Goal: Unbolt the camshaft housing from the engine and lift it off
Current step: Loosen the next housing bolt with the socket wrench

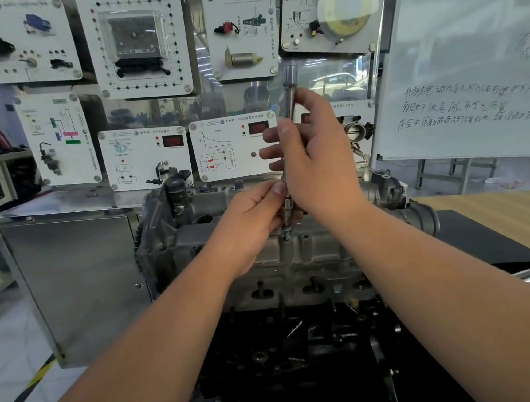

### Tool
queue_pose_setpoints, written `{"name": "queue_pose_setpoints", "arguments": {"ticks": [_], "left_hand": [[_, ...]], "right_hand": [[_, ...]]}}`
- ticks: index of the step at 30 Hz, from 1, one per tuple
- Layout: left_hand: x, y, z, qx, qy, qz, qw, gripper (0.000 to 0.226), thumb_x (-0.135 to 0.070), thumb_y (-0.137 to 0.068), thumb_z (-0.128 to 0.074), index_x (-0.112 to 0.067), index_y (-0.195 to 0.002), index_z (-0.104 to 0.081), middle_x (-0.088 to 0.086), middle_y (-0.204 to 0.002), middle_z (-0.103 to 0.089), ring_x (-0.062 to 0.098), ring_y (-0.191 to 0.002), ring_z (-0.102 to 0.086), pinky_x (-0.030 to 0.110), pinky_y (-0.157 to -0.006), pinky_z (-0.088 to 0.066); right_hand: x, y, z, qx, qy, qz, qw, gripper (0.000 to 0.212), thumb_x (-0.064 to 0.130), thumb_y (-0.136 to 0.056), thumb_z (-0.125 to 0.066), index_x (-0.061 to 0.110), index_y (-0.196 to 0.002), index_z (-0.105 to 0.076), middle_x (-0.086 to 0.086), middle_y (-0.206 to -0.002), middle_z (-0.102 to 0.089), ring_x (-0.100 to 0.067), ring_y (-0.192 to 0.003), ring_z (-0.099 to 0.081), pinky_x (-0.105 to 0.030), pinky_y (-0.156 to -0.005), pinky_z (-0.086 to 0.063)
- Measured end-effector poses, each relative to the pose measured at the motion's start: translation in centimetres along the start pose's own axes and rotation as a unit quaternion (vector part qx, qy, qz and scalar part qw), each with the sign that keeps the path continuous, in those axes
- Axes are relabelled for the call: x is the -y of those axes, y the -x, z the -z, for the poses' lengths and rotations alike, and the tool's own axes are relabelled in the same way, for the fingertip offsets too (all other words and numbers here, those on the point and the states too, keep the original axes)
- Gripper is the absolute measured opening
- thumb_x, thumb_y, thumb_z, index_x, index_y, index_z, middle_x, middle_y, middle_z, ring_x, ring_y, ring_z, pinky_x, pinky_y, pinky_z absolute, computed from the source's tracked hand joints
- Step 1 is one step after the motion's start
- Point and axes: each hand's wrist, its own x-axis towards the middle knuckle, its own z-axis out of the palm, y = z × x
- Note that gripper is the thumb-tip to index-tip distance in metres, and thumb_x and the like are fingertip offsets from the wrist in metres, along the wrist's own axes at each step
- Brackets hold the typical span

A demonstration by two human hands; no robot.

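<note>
Loosening a bolt (287, 234) on the camshaft housing (293, 249), which sits on top of the engine (301, 342) at the centre of the view, directly in front of the person. A long socket extension (290, 102) stands nearly upright over the bolt, whose threaded shank shows just above its boss, so it appears partly backed out. The right hand (314, 158) wraps its fingers around the upper shaft; the left hand (252, 221) pinches the lower end, near the socket, between thumb and fingertips. To do this step well, the tool should probably be kept in line with the bolt, the lower hand steadying the socket while the upper one spins, and the freed bolt caught before it drops. Judging by the bolt still in its hole, the housing is not ready to lift; whether other bolts remain cannot be told. Open ports and recesses in the dark engine block below could swallow a dropped fastener. Behind the engine stands a steel cabinet (71, 275), above it a wall of training panels (134, 42), one bearing a throttle body (355, 132). A whiteboard (470, 70) stands to the right, above a wooden surface (498, 212). None of these crowd the hands.
</note>
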Motion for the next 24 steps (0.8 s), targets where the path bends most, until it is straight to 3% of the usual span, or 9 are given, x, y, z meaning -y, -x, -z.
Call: {"name": "queue_pose_setpoints", "arguments": {"ticks": [3, 6, 9, 11, 13, 15, 19, 21, 24], "left_hand": [[0.2, -0.2, 0.0, -0.022, -0.007, -0.010, 1.000, 0.023, -0.037, -0.093, -0.059, -0.039, -0.082, -0.079, -0.010, -0.080, -0.075, 0.004, -0.079, -0.070, 0.024, -0.078, -0.057], [0.5, -0.4, 0.0, -0.053, -0.025, -0.033, 0.998, 0.016, -0.051, -0.079, -0.072, -0.035, -0.081, -0.074, -0.002, -0.081, -0.070, 0.021, -0.079, -0.060, 0.039, -0.077, -0.049], [0.4, -0.6, 0.0, -0.057, -0.029, -0.028, 0.998, 0.018, -0.052, -0.082, -0.069, -0.035, -0.086, -0.076, 0.000, -0.084, -0.069, 0.019, -0.077, -0.058, 0.041, -0.073, -0.053], [0.3, -0.4, 0.2, -0.030, -0.004, -0.011, 0.999, 0.023, -0.043, -0.096, -0.057, -0.038, -0.092, -0.079, -0.005, -0.092, -0.075, 0.011, -0.087, -0.069, 0.037, -0.083, -0.061], [0.2, -0.2, 0.4, -0.006, 0.017, -0.003, 1.000, 0.033, -0.034, -0.101, -0.049, -0.039, -0.094, -0.080, -0.009, -0.091, -0.077, 0.004, -0.087, -0.072, 0.023, -0.081, -0.058], [0.0, -0.1, 0.2, -0.016, 0.020, 0.002, 1.000, 0.029, -0.033, -0.098, -0.052, -0.038, -0.094, -0.081, -0.006, -0.091, -0.078, 0.006, -0.088, -0.072, 0.026, -0.082, -0.058], [-0.1, -0.3, -0.2, -0.057, 0.011, -0.008, 0.998, 0.014, -0.038, -0.087, -0.068, -0.034, -0.078, -0.077, -0.001, -0.085, -0.075, 0.023, -0.086, -0.066, 0.051, -0.086, -0.052], [-0.1, -0.4, -0.3, -0.072, 0.018, -0.019, 0.997, 0.015, -0.043, -0.077, -0.076, -0.032, -0.069, -0.070, 0.007, -0.080, -0.067, 0.029, -0.083, -0.056, 0.053, -0.080, -0.047], [-0.2, -0.3, -0.5, -0.079, 0.005, -0.027, 0.996, 0.017, -0.043, -0.075, -0.077, -0.029, -0.072, -0.067, 0.013, -0.082, -0.061, 0.027, -0.078, -0.054, 0.047, -0.073, -0.045]], "right_hand": [[-0.1, 0.3, -0.1, -0.020, 0.007, -0.004, 1.000, 0.035, 0.025, -0.104, -0.051, 0.018, -0.139, -0.048, 0.008, -0.093, -0.071, -0.008, -0.075, -0.073, -0.040, -0.069, -0.062], [0.0, 0.1, 0.2, -0.045, 0.065, 0.010, 0.997, 0.020, 0.030, -0.100, -0.061, 0.011, -0.106, -0.064, 0.000, -0.082, -0.071, -0.017, -0.072, -0.072, -0.048, -0.068, -0.058], [0.2, -0.5, 0.4, -0.013, 0.107, 0.026, 0.994, 0.027, 0.025, -0.101, -0.058, 0.002, -0.091, -0.067, -0.004, -0.075, -0.071, -0.004, -0.068, -0.071, -0.044, -0.066, -0.058], [0.6, -0.5, 0.2, 0.022, 0.127, 0.039, 0.991, 0.024, 0.023, -0.104, -0.053, 0.004, -0.097, -0.066, -0.001, -0.079, -0.073, 0.001, -0.070, -0.070, -0.040, -0.067, -0.058], [0.6, -0.3, 0.0, 0.039, 0.117, 0.036, 0.992, 0.023, 0.022, -0.106, -0.048, 0.011, -0.120, -0.062, 0.004, -0.085, -0.073, 0.001, -0.072, -0.070, -0.033, -0.070, -0.059], [0.7, 0.0, -0.2, 0.033, 0.086, 0.003, 0.996, 0.037, 0.023, -0.107, -0.047, 0.017, -0.144, -0.048, 0.008, -0.089, -0.073, -0.002, -0.073, -0.071, -0.029, -0.072, -0.060], [0.8, -0.4, 0.0, -0.007, 0.120, 0.014, 0.993, 0.038, 0.022, -0.102, -0.055, 0.014, -0.140, -0.054, 0.001, -0.100, -0.074, -0.012, -0.077, -0.071, -0.040, -0.076, -0.059], [1.1, -0.6, -0.1, -0.025, 0.140, 0.026, 0.989, 0.042, 0.021, -0.098, -0.061, 0.016, -0.139, -0.054, 0.002, -0.106, -0.073, -0.011, -0.077, -0.070, -0.033, -0.073, -0.058], [1.4, -0.8, -0.3, -0.011, 0.175, 0.032, 0.984, 0.043, 0.020, -0.097, -0.063, 0.018, -0.139, -0.054, 0.005, -0.095, -0.073, -0.009, -0.078, -0.069, -0.018, -0.067, -0.053]]}}
